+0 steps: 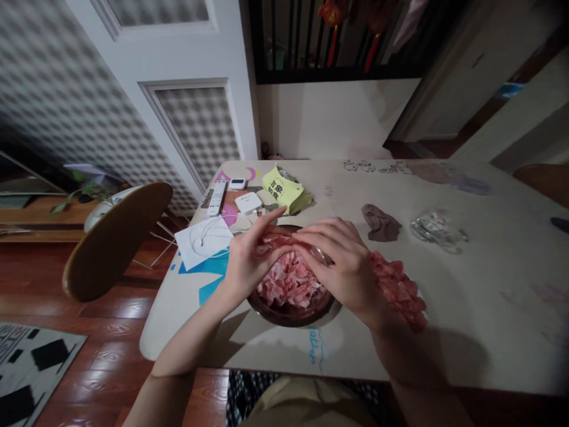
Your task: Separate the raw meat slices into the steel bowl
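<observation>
Both my hands meet above a round dark-rimmed bowl [293,318] heaped with pale pink meat pieces [291,281]. Between my fingertips stretches a reddish slice of meat [281,241]. My left hand [251,255] grips its left part, with the index finger pointing up and away. My right hand [342,258] pinches its right end, fingers bent over it. Partly behind my right wrist lies a pile of darker red meat slices [400,290]; whatever is under it is mostly hidden.
A yellow-green snack bag [287,190], white remote [217,197], small white box [248,203], white-framed gadget [237,184] and paper with a cable [200,243] lie at the table's left. A brown cloth [381,223] and clear plastic packaging [438,228] lie right. A chair [115,237] stands left.
</observation>
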`<state>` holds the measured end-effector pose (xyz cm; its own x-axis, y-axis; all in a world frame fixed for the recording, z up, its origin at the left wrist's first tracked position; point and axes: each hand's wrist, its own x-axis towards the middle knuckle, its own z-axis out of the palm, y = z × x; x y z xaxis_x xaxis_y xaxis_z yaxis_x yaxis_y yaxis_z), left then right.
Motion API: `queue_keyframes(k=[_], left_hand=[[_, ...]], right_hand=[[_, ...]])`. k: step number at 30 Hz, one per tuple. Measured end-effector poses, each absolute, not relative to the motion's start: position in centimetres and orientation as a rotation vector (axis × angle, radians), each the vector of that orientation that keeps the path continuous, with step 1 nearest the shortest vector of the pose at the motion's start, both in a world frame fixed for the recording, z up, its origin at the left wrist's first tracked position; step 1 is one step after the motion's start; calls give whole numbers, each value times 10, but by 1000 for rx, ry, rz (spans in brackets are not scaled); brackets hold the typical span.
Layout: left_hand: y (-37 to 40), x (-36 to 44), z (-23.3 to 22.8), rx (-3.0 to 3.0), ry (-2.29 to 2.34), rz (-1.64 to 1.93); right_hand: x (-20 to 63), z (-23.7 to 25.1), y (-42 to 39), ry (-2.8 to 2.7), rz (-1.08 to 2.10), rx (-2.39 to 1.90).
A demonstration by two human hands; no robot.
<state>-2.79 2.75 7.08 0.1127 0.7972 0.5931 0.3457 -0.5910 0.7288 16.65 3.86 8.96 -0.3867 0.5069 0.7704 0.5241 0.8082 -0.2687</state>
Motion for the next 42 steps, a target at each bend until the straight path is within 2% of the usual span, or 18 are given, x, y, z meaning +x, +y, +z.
queue_keyframes(k=[14, 27, 33, 42], left_hand=[[15, -23, 76, 2279, 1355, 1349], [27, -47, 82, 2122, 1406, 1561], [34, -56, 84, 2073, 1369, 1486], [35, -47, 80, 1984, 1152, 1409]], right_hand=[[159, 84, 40, -2088, -427, -755], [180, 86, 49, -2140, -60, -963], [181, 79, 53, -2260, 19, -993], [164, 82, 45, -2114, 152, -855]])
